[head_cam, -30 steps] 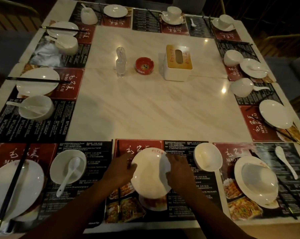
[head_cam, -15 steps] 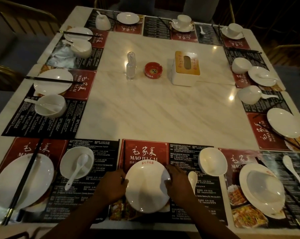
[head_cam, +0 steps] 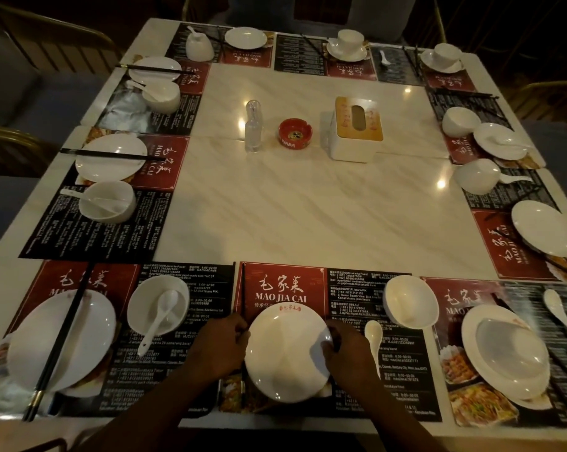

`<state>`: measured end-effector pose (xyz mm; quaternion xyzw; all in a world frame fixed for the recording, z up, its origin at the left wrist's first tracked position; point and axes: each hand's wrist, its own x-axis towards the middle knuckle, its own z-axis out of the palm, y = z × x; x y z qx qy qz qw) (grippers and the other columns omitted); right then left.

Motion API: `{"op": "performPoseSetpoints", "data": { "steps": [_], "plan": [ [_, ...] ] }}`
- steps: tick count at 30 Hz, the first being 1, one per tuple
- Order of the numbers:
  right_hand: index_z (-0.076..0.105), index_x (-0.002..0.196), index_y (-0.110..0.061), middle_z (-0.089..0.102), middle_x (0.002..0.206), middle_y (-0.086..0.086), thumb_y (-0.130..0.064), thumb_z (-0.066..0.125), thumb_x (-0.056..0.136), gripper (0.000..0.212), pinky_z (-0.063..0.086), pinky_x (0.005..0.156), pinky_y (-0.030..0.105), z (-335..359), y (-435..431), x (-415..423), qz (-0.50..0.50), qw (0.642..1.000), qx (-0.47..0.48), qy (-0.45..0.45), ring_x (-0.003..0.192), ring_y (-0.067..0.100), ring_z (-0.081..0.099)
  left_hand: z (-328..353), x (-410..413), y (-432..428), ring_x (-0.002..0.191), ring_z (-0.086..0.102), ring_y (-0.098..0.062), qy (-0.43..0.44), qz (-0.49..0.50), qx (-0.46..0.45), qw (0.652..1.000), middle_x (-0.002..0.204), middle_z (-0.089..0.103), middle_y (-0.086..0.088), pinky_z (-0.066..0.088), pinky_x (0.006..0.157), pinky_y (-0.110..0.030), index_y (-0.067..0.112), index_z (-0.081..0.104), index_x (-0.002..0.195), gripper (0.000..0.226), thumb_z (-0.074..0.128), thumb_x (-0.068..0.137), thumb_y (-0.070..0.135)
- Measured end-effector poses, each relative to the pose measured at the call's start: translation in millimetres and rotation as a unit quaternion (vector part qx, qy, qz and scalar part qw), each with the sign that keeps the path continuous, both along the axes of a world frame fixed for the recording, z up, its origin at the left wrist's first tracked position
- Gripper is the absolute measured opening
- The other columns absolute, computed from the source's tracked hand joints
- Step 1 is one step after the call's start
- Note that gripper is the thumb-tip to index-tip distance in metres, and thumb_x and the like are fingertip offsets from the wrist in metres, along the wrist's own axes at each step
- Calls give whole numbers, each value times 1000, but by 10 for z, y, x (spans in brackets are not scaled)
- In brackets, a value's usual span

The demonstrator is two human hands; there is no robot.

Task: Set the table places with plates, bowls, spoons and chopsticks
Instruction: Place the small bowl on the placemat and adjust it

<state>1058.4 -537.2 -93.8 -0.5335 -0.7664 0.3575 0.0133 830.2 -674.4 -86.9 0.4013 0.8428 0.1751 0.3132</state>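
The plate (head_cam: 287, 353) sits flat on the near middle placemat (head_cam: 282, 288), close to the bench's (head_cam: 308, 207) front edge and squarely between the person's two hands, so neither hand is nearer than the other. The left hand (head_cam: 223, 347) is at its left rim and the right hand (head_cam: 347, 350) at its right rim. On both sides the fingers (head_cam: 331, 342) are curled in close and narrow, and they appear to pinch the rim, with nothing else in either hand that I can make out. A pair of dark chopsticks (head_cam: 242, 288) runs along the left side of the plate, with its long axis pointing away from the person. The near end passes under the left hand, and I cannot tell whether that hand touches it. The spoon (head_cam: 373, 337) lies just beside the right hand on its outer side, bowl end away from the person and handle towards them. The empty bowl (head_cam: 409, 301) stands up and to the right of it, near but apart. From where I stand, the right hand looks best placed for the spoon and bowl once the plate is let go.
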Motion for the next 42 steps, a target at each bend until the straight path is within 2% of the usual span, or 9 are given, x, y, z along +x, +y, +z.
{"op": "performPoseSetpoints", "data": {
  "steps": [5,14,18,23,26,30,35,39,42],
  "plan": [
    [60,127,-20,71,113,-2,-17,68,89,38,50,96,29,-3,-7,-5,-23,1000,0,-15,104,15,66,54,-112,8,70,61,0,29,63,17,997,79,66,14,54,68,-22,26,67,88,7,65,89,19],
    [64,113,-24,72,99,-4,-19,68,91,23,58,84,37,1,-34,-19,-27,999,-15,-24,90,14,67,20,-191,98,67,58,-4,55,88,-25,994,74,58,12,43,59,-19,21,63,88,4,66,88,24],
    [64,112,-22,71,101,-2,-20,67,91,20,54,88,32,3,-47,-49,-17,999,-13,-33,95,15,66,49,-228,102,61,59,-5,58,72,-42,995,67,61,9,52,59,-23,20,62,75,13,65,87,22],
    [65,104,-24,62,101,-7,-22,66,89,15,49,81,26,128,-60,-289,21,993,117,-23,96,13,56,133,-239,69,58,60,-7,44,83,-25,995,62,62,5,56,59,-28,16,62,68,17,64,85,19],
    [65,92,-24,64,88,-8,-24,61,91,4,49,73,26,260,-103,-728,103,982,156,16,83,11,56,218,-228,50,64,61,-7,34,90,3,995,71,67,3,52,60,-22,12,68,79,9,65,86,17],
    [66,86,-26,70,82,-7,-31,61,82,8,52,82,37,260,-236,-1277,201,955,218,-6,83,17,60,345,-261,-8,68,64,-8,24,106,44,993,75,70,3,54,65,-23,14,68,85,3,70,85,17],
    [62,104,-16,70,93,5,-43,69,74,41,39,93,46,150,-376,-1702,261,925,227,-159,101,34,58,463,-340,-164,68,65,-3,-2,145,59,988,74,70,8,55,67,-23,23,66,88,9,73,84,20],
    [58,109,-14,68,99,5,-40,71,75,44,36,101,45,163,-451,-1809,233,944,177,-151,103,29,58,477,-428,-282,66,63,0,23,150,70,986,72,69,10,38,63,-8,24,67,89,10,76,83,23],
    [62,102,-18,69,96,1,-38,66,80,30,38,98,42,201,-501,-1838,189,964,156,-106,96,24,62,491,-484,-332,70,66,-3,39,150,78,985,76,73,7,49,75,-16,19,70,95,14,76,83,23]
  ]
}}
